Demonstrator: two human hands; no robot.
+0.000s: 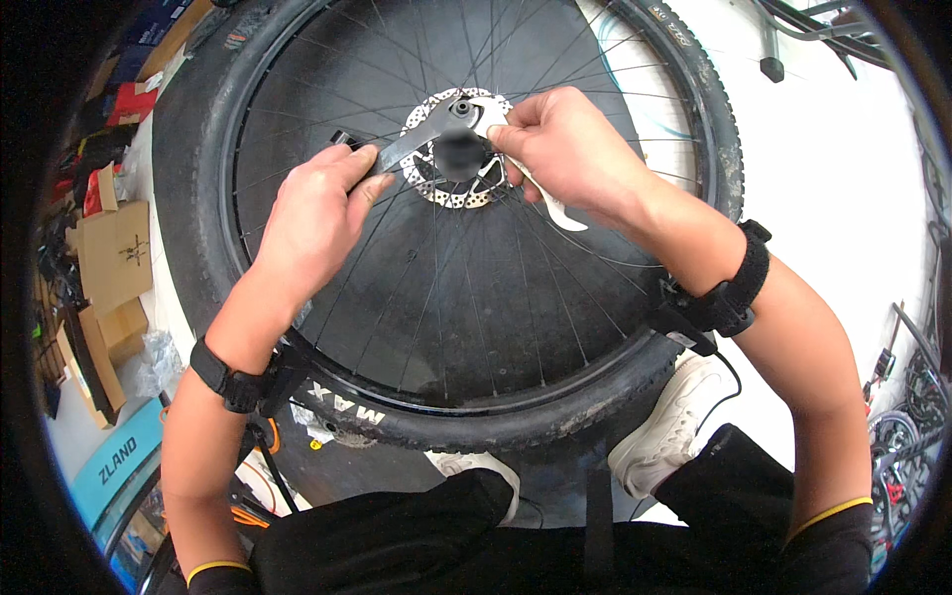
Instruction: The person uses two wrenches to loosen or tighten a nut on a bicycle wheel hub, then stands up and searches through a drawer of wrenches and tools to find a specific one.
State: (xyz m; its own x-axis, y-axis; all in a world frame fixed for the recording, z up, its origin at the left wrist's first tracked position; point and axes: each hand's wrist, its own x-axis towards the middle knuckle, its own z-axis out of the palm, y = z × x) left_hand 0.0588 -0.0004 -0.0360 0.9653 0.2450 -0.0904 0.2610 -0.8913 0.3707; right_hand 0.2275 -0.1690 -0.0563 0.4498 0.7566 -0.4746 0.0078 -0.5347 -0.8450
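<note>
L hand (322,213) is gripping the grey spanner (432,129) btwn thumb & curled fingers, left of the brake disc (446,197). R hand (585,149) is pinching the white tool (562,213), fingers nearly closed, at the disc's right edge. Spanner's long axis is running up & right from L hand, its head lying over the disc's upper part; white tool is slanting down & right, its hooked end sticking out beyond the disc. R hand is sitting nearer the disc's centre, which is showing blurred; can't tell if the tools are touching. Count: 2 hands, 1 spanner, 1 white tool, 1 disc, 1 tyre (496,426) circling it, 2 shoes (659,426) below it.
</note>
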